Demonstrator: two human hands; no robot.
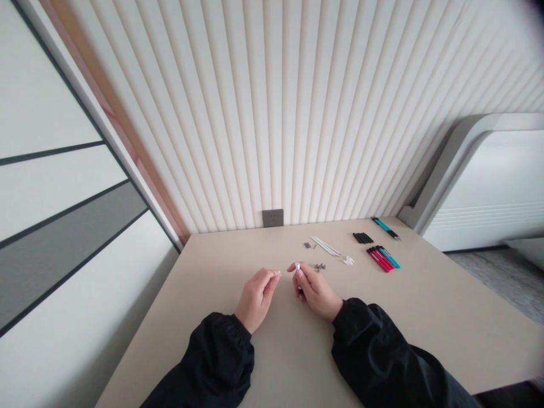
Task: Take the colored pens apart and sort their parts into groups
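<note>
Over the middle of the table, my left hand pinches a tiny white piece between thumb and fingertips. To its right, my right hand is closed around a small pen part, white at the top and dark at the lower end. A gap separates the two hands. Just beyond my right hand lie small metal parts. Thin white rods rest farther back, with small white pieces beside their right end. A small grey part sits left of the rods.
At the right of the beige table lie red pen barrels, teal barrels and short black pieces. Teal-and-black pens are near the back edge. A socket is on the ribbed wall behind.
</note>
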